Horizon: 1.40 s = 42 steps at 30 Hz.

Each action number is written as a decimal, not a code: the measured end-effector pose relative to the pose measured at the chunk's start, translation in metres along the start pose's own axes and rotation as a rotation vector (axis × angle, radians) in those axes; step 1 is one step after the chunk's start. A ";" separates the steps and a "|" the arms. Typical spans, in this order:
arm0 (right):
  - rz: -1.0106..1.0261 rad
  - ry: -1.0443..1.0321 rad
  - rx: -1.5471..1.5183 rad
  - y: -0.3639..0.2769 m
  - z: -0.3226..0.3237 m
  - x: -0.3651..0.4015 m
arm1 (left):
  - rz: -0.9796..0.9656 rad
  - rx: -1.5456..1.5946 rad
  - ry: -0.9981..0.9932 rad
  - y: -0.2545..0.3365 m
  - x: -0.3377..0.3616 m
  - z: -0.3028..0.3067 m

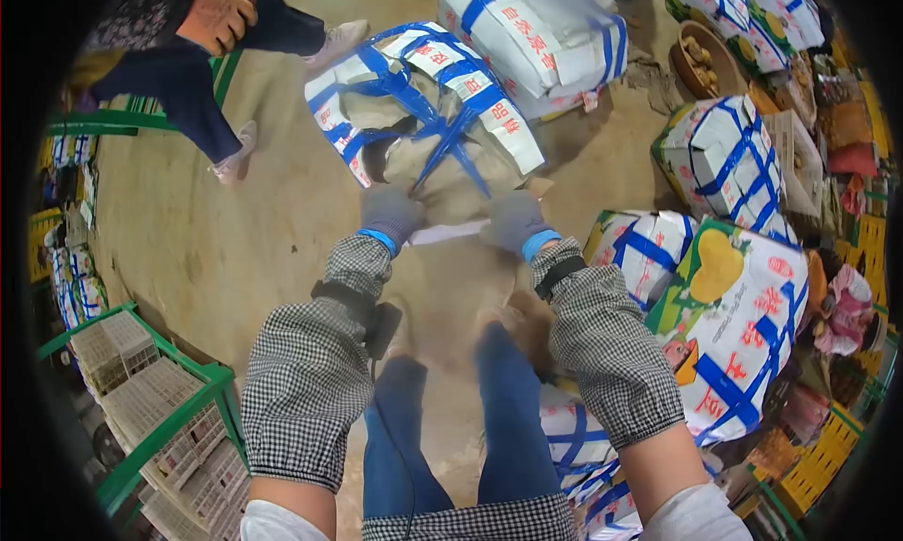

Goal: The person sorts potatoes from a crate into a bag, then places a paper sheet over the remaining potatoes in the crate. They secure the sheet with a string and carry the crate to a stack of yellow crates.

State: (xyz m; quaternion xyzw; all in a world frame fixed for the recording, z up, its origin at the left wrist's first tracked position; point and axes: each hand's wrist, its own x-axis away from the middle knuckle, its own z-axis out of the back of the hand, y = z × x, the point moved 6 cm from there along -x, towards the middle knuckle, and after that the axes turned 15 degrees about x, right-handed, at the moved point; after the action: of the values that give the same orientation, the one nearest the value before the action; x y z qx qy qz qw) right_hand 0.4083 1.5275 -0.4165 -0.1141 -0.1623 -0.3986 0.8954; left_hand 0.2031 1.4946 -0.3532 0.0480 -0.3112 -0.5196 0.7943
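Observation:
In front of my legs is a white carton (496, 118) with red characters and blue tape; strips cross over its grey-brown middle. My left hand (390, 214), in a grey glove, is closed at the near left edge of this carton. My right hand (515, 221), also gloved, is closed at the near right edge. Their fingertips are partly hidden and slightly blurred. Just beyond it stands a larger taped white carton (527, 47).
Several taped potato cartons (738, 325) stand to my right. Farther right is a basket (705, 59) of potatoes. A green metal rack (218, 379) with white crates is at left. Another person's hand (218, 17) and legs show at upper left.

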 end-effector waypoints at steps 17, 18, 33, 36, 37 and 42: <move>-0.656 -0.221 -0.489 -0.177 -0.121 0.377 | -0.578 0.259 -0.380 -0.005 0.324 -0.175; -0.711 -0.279 -0.508 -0.190 -0.121 0.392 | -0.621 0.320 -0.443 -0.004 0.345 -0.169; -2.287 0.283 -0.732 -0.487 -0.020 0.968 | -0.183 0.445 -0.841 -0.061 0.322 0.081; -2.722 0.367 -0.783 -0.757 -0.068 1.021 | 0.261 0.382 -0.883 -0.168 0.250 0.110; -2.779 -0.023 -0.894 -0.761 -0.037 1.015 | 0.214 0.317 -0.921 -0.157 0.252 0.111; -2.843 0.094 -1.426 -0.981 -0.024 0.902 | 0.221 0.033 -0.971 -0.107 0.362 0.118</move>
State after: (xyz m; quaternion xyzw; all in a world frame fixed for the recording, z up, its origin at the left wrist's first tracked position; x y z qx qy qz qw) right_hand 0.2442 0.2656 -0.0207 0.2421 -0.1062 0.8679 0.4206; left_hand 0.1500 1.1654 -0.1409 -0.2203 -0.6563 -0.3899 0.6072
